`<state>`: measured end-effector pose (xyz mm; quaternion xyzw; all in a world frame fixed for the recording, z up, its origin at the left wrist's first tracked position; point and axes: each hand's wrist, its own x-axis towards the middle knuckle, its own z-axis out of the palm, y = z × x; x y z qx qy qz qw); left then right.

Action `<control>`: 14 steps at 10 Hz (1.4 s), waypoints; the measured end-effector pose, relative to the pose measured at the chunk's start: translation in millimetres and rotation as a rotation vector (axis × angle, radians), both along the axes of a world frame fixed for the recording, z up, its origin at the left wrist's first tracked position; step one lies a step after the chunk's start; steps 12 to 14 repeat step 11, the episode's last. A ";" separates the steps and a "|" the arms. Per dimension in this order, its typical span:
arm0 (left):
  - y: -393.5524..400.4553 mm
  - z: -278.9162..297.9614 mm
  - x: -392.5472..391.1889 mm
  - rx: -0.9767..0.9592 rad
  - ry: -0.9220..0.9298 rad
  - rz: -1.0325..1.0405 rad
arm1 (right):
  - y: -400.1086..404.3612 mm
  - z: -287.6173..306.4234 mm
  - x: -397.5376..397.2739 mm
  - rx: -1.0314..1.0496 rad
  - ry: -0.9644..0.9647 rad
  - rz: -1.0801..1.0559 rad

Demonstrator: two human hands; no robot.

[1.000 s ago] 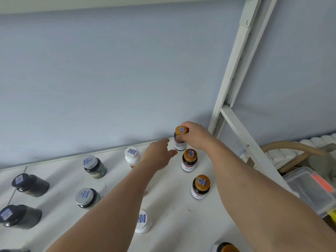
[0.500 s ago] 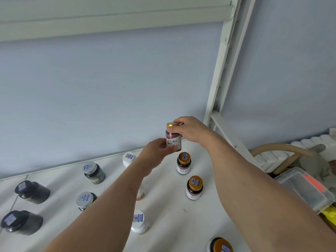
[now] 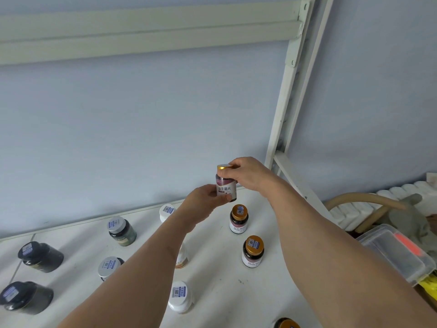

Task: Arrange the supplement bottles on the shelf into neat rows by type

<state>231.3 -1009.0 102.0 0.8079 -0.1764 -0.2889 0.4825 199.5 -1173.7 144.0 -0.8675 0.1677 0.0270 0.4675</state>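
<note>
A gold-capped bottle (image 3: 226,185) with a white and maroon label is held up above the white shelf (image 3: 222,287), near the back wall. My right hand (image 3: 248,174) grips its cap and neck from the right. My left hand (image 3: 203,200) holds its lower body from the left. Below it, two more gold-capped bottles (image 3: 238,218) (image 3: 253,252) stand in a line on the shelf. White-capped bottles (image 3: 166,211) (image 3: 180,297), silver-capped dark bottles (image 3: 120,230) (image 3: 109,267) and black-capped bottles (image 3: 39,255) (image 3: 23,297) stand scattered to the left.
A white metal upright with a slanted brace (image 3: 286,129) rises at the shelf's right back corner. Another gold-capped bottle (image 3: 287,324) shows at the bottom edge. Beyond the shelf on the right lie a clear plastic box (image 3: 397,252) and a tan hose (image 3: 354,200).
The gold-capped bottle has been lifted off the back of the shelf by my right hand, and my left hand has closed on its body. The view has tilted upward.
</note>
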 end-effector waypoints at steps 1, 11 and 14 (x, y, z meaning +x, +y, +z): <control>-2.3 -5.8 4.2 0.288 -0.272 -0.051 | -1.5 -6.9 0.6 -0.007 -0.007 -0.004; -5.2 -19.6 13.5 0.667 -0.955 -0.240 | 4.1 -52.9 5.7 -0.335 -0.013 -0.077; -5.2 -19.6 13.5 0.667 -0.955 -0.240 | 4.1 -52.9 5.7 -0.335 -0.013 -0.077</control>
